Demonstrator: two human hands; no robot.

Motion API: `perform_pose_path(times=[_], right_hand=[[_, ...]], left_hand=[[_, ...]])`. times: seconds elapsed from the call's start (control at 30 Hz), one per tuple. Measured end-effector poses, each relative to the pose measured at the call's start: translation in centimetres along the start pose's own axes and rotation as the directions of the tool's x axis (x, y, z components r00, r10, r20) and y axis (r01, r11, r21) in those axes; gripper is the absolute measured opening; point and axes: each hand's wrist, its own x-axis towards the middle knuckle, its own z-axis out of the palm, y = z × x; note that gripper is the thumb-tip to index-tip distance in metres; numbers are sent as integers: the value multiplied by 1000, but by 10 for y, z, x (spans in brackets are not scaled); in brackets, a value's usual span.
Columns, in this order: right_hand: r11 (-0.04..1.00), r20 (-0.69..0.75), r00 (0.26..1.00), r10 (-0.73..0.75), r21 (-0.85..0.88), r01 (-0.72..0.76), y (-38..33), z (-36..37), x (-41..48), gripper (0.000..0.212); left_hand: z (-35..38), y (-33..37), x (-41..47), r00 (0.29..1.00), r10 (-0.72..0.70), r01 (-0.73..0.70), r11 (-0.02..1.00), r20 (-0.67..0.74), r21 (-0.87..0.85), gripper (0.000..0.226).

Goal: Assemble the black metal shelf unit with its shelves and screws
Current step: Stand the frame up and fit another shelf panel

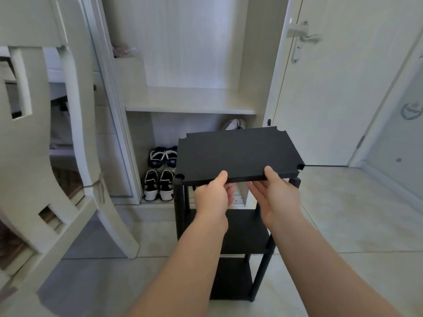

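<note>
A black shelf board with notched corners sits at the top of the black shelf unit, tilted slightly, over the black upright poles. My left hand grips its near edge, thumb on top and fingers underneath. My right hand holds the same edge further right, thumb on top. Two lower black shelves are fixed between the poles and stand on the tiled floor. No screws are visible.
An open white wardrobe stands behind the unit, with two pairs of shoes on its floor. A pale wooden chair stands at the left. A white door with a handle is at the right.
</note>
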Motion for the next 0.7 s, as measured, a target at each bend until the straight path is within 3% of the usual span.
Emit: perform_pose_path(times=[0.27, 0.7], right_hand=[[983, -40, 999, 16, -180, -23, 10, 6, 9, 13], [985, 4, 999, 42, -168, -41, 11, 2, 7, 24]], left_hand=[[-3, -8, 15, 998, -29, 29, 1000, -51, 7, 23], [-10, -8, 11, 999, 3, -2, 1000, -54, 25, 27]])
